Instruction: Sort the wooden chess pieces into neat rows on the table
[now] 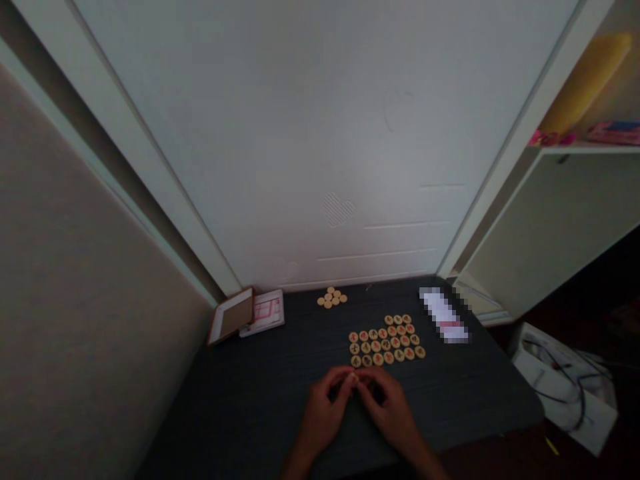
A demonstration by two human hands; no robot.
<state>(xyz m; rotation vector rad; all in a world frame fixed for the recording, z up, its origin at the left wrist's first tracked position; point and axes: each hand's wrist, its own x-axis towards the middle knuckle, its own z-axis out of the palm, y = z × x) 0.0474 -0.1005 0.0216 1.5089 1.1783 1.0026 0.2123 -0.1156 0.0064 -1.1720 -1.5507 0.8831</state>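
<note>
My left hand (323, 403) and my right hand (387, 403) meet over the near middle of the dark table. Between their fingertips they pinch a small pale Chinese chess piece (355, 377), mostly hidden by the fingers. Just beyond the hands lie rows of round wooden Chinese chess pieces (386, 345) with red or dark characters facing up. The farthest row is short and sits toward the right. A small cluster of pale pieces (329, 297), with no characters visible, rests farther back near the white panel.
At the back left, an open box part (233, 316) leans beside a white tray with red markings (267, 311). A blurred white paper-like item (444, 315) lies at the table's right. The panel (325, 133) borders the back; a white box with cables (565, 387) stands right of the table.
</note>
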